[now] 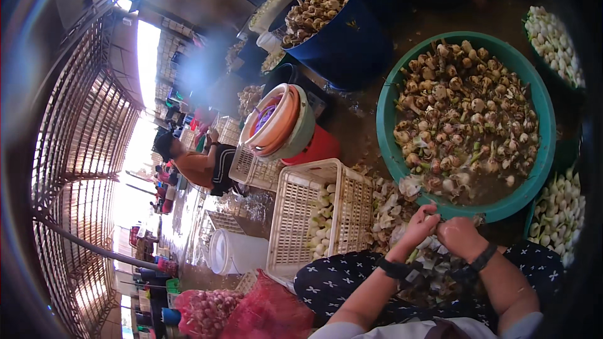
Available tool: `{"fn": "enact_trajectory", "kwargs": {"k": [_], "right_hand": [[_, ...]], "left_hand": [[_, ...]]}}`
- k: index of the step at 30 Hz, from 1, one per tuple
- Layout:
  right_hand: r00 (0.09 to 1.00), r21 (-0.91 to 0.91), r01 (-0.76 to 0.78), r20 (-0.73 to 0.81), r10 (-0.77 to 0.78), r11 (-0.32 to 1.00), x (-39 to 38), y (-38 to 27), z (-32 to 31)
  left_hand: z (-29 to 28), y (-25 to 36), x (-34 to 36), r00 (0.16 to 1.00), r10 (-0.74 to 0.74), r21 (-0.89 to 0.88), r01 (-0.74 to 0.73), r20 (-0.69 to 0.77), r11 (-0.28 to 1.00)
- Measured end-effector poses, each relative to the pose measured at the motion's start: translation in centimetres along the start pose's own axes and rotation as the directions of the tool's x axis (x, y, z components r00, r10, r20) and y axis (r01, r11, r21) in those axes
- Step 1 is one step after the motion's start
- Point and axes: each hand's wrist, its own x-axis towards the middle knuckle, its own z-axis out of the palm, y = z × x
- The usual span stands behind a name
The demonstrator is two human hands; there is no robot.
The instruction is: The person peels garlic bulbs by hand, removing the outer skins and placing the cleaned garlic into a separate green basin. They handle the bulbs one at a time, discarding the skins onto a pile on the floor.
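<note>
My left hand and my right hand meet above my lap, fingers closed around a small pale bulb that is mostly hidden between them. Both wrists carry black bands. Right in front of the hands stands a big green basin with muddy unpeeled bulbs in brown water. A heap of peelings lies between the basin and a white plastic crate, which holds peeled white bulbs and stands to my left.
Blue tubs of unpeeled bulbs stand at the back. Peeled white bulbs fill green containers at the right and lower right. Stacked basins, a white bucket and red mesh sacks sit left. A person in orange crouches farther left.
</note>
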Motion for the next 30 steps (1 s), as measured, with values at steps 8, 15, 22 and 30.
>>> {"fn": "enact_trajectory", "kwargs": {"k": [8, 15, 22, 30], "right_hand": [[0.750, 0.801, -0.579, 0.449, 0.485, 0.154, -1.2, -0.1, 1.5], [0.854, 0.727, -0.456, 0.195, 0.483, 0.513, -1.9, 2.1, 4.3], [0.758, 0.840, -0.387, 0.524, 0.388, -0.379, -2.1, 2.2, 3.1], [0.984, 0.300, -0.173, 0.004, 0.180, 0.938, -6.9, -0.7, 4.6]], "left_hand": [[0.1, 2.6, -2.9, 0.842, 0.438, 0.546, -0.538, 0.314, 0.643], [-0.1, 2.9, -3.9, 0.903, 0.287, 0.752, -0.425, 0.318, 0.503], [0.7, 2.5, -4.0, 0.724, 0.567, 0.755, -0.606, 0.394, 0.250], [1.3, 0.8, -3.3, 0.931, 0.046, -0.538, -0.249, -0.362, 0.805]]}}
